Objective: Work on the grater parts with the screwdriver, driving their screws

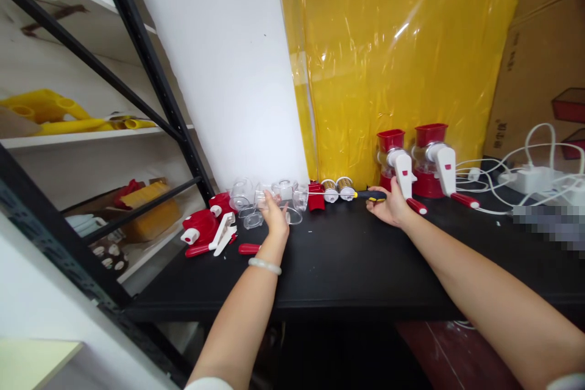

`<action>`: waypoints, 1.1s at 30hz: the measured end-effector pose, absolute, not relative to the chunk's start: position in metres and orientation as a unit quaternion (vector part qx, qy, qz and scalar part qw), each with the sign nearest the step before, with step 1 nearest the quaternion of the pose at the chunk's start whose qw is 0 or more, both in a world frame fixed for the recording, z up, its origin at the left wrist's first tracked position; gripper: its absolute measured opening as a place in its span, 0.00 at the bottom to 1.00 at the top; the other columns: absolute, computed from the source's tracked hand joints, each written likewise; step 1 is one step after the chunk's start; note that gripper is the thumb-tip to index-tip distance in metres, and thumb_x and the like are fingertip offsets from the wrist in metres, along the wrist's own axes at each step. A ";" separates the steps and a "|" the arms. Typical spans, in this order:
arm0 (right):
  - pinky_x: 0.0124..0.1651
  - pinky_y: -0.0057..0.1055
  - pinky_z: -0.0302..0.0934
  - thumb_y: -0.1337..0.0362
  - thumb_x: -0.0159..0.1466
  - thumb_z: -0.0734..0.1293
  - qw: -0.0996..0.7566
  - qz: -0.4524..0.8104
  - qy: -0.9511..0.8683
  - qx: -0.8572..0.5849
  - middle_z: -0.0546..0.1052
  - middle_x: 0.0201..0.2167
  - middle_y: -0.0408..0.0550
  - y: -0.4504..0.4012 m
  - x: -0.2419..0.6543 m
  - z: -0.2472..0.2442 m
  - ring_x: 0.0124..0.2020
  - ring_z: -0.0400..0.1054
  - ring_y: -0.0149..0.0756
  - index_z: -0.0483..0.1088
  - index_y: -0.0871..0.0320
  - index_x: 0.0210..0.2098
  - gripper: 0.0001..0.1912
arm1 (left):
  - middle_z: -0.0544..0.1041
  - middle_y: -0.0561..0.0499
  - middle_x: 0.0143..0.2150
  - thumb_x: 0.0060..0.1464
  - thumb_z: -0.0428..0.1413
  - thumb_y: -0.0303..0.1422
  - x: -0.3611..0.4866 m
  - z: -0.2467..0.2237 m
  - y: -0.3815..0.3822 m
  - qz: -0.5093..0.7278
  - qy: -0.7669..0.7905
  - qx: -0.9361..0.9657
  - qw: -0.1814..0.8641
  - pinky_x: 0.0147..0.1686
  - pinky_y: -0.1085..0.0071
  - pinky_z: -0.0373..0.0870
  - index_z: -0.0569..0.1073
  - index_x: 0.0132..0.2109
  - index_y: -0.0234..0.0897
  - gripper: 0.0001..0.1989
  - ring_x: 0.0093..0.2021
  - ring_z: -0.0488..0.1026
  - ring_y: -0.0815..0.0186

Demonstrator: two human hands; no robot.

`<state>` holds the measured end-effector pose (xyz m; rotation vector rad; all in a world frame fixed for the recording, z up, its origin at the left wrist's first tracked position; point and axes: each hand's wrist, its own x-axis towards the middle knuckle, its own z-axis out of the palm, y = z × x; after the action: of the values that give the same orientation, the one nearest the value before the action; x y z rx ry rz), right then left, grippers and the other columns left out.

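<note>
My right hand (388, 203) is wrapped round the dark handle of a screwdriver (369, 195); its long shaft points left. My left hand (275, 218) is closed on a clear plastic grinder housing (299, 197), and the shaft's tip reaches toward it. More clear plastic parts (241, 194) stand close behind and left of that hand. Past the shaft are a red plastic part (315, 196) and two metal grater drums (346, 187). Left of my left hand lie a red grinder base (201, 226), a white crank arm (223, 234) and a red handle (249, 248).
Two assembled red and white rotary graters (432, 161) stand at the back right. White cables and a power strip (532, 180) lie farther right. Black shelf posts (150, 55) rise on the left. Yellow wrapped sheeting (402, 42) backs the black table (338, 274).
</note>
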<state>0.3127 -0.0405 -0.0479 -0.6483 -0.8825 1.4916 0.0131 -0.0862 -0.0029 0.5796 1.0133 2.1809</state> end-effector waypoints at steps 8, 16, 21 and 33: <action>0.18 0.24 0.46 0.53 0.57 0.74 0.565 0.635 -0.420 -0.317 0.61 0.13 0.35 -0.039 0.306 -0.058 0.14 0.50 0.26 0.63 0.54 0.27 0.17 | 0.72 0.44 0.52 0.59 0.53 0.51 0.010 -0.003 -0.086 0.839 0.380 0.201 0.332 0.44 0.63 0.78 0.65 0.50 0.43 0.20 0.56 0.73 0.60; 0.29 0.31 0.66 0.59 0.56 0.71 0.599 0.641 -0.384 -0.287 0.74 0.29 0.44 -0.047 0.307 -0.045 0.28 0.70 0.34 0.67 0.52 0.31 0.08 | 0.73 0.43 0.49 0.58 0.53 0.53 0.008 -0.003 -0.085 0.841 0.382 0.197 0.327 0.42 0.64 0.78 0.66 0.49 0.42 0.22 0.55 0.73 0.59; 0.17 0.28 0.56 0.40 0.64 0.61 0.577 0.629 -0.389 -0.347 0.70 0.18 0.47 -0.043 0.302 -0.052 0.18 0.64 0.35 0.66 0.54 0.29 0.24 | 0.73 0.44 0.47 0.60 0.53 0.51 0.010 -0.001 -0.088 0.837 0.391 0.198 0.327 0.43 0.65 0.77 0.65 0.52 0.42 0.21 0.52 0.74 0.61; 0.27 0.30 0.65 0.67 0.51 0.72 0.626 0.627 -0.371 -0.278 0.71 0.29 0.42 -0.045 0.306 -0.044 0.28 0.67 0.33 0.67 0.51 0.33 0.12 | 0.73 0.44 0.49 0.61 0.53 0.50 0.010 -0.001 -0.089 0.840 0.387 0.201 0.321 0.46 0.63 0.77 0.65 0.51 0.42 0.20 0.54 0.73 0.61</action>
<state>0.3058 -0.0446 -0.0436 -0.6384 -0.8513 1.4378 0.0095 -0.0886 -0.0009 0.5292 1.0165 2.2075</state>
